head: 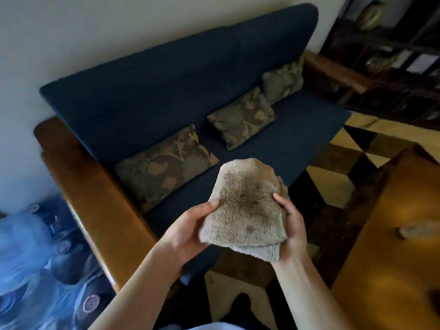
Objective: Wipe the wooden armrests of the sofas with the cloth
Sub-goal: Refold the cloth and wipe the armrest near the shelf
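Note:
A beige, fluffy cloth [245, 206] with darker smudges is folded and held in front of me over the sofa's front edge. My left hand [188, 229] grips its left side, thumb on top. My right hand [292, 225] grips its right side. The dark blue sofa [181, 75] stands against the wall. Its near wooden armrest [95, 201] runs along the left, below and left of my hands. The far wooden armrest [333, 70] shows at the upper right.
Three patterned cushions [166, 163] lie on the seat. Blue water bottles [35, 246] stand left of the near armrest. A wooden table [392, 234] is on the right, a dark shelf unit [392, 55] behind it. The floor has checkered tiles [333, 186].

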Demonstrator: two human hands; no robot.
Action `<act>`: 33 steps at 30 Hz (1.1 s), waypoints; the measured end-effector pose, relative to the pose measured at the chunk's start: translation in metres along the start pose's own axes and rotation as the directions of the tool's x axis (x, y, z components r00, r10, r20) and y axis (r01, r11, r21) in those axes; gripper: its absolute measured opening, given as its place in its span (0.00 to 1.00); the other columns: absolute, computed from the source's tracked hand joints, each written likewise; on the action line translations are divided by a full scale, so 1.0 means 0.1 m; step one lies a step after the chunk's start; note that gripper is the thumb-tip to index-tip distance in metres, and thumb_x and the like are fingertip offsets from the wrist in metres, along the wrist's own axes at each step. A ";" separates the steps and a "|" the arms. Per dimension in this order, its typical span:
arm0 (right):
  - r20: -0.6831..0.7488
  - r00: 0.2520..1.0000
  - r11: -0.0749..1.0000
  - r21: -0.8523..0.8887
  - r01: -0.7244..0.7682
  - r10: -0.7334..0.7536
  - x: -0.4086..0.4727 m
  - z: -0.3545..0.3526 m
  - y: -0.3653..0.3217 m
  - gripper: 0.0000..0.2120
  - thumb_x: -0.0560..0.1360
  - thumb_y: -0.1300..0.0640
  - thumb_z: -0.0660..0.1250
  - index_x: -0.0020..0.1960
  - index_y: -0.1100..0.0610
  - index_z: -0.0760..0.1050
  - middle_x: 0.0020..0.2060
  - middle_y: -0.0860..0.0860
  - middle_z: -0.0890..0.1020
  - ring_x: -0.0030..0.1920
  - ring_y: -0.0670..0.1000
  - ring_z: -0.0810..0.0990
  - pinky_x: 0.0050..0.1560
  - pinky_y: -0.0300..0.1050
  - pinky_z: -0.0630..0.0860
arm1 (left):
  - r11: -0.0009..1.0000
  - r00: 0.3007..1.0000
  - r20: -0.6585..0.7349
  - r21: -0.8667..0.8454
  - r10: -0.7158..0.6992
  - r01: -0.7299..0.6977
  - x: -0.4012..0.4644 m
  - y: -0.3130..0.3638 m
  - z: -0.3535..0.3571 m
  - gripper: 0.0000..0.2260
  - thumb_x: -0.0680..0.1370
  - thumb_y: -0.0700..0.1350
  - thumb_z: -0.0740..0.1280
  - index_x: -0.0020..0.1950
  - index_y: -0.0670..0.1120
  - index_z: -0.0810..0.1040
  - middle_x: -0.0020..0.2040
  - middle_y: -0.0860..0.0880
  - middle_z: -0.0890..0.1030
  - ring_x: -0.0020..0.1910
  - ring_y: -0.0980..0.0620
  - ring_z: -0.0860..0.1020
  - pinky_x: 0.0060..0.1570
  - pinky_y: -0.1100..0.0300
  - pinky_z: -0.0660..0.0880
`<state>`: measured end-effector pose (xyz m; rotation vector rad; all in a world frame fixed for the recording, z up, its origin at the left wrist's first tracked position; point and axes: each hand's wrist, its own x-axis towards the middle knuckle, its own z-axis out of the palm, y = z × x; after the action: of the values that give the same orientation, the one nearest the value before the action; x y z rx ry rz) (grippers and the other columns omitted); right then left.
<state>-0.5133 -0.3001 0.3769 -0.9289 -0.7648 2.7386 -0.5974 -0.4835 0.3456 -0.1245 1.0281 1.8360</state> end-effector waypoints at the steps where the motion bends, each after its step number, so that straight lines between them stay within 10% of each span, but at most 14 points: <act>1: 0.012 0.999 0.999 0.015 0.034 -0.034 0.01 -0.11 -0.22 0.12 0.74 0.53 0.66 0.42 0.50 0.90 0.46 0.53 0.89 0.45 0.55 0.89 0.46 0.53 0.84 | 0.999 0.999 0.024 0.031 0.022 -0.022 0.17 -0.01 0.22 0.19 0.72 0.50 0.76 0.60 0.42 0.85 0.59 0.40 0.85 0.54 0.43 0.85 0.49 0.51 0.81; 10: -0.060 0.982 0.969 0.161 0.186 -0.178 0.15 -0.99 -1.76 0.25 0.78 0.51 0.67 0.74 0.55 0.75 0.69 0.61 0.80 0.68 0.65 0.80 0.66 0.68 0.76 | 0.946 0.990 0.074 0.296 0.118 -0.135 1.53 -0.17 1.91 0.18 0.72 0.38 0.77 0.60 0.51 0.82 0.60 0.42 0.84 0.57 0.40 0.84 0.49 0.46 0.82; 22: -0.368 0.908 0.961 0.110 0.256 -0.199 1.32 -1.56 -3.21 0.14 0.75 0.61 0.66 0.55 0.52 0.87 0.49 0.62 0.88 0.48 0.67 0.87 0.46 0.66 0.83 | 0.674 0.991 0.089 0.738 -0.103 0.004 3.72 0.30 3.00 0.17 0.70 0.42 0.80 0.57 0.50 0.84 0.53 0.50 0.87 0.50 0.51 0.86 0.49 0.53 0.82; 33: -0.568 0.798 0.964 0.029 0.265 -0.202 3.14 -1.51 -5.46 0.30 0.65 0.61 0.70 0.67 0.51 0.77 0.60 0.61 0.81 0.57 0.69 0.80 0.46 0.60 0.79 | 0.738 0.975 0.096 0.670 -0.199 0.085 6.26 1.08 4.05 0.08 0.80 0.46 0.69 0.55 0.51 0.86 0.53 0.50 0.87 0.53 0.52 0.85 0.55 0.50 0.81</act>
<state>-0.6839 0.3249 0.3890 -1.4122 -0.5604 2.0908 -0.8614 0.2219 0.3554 0.3666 1.4504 1.2197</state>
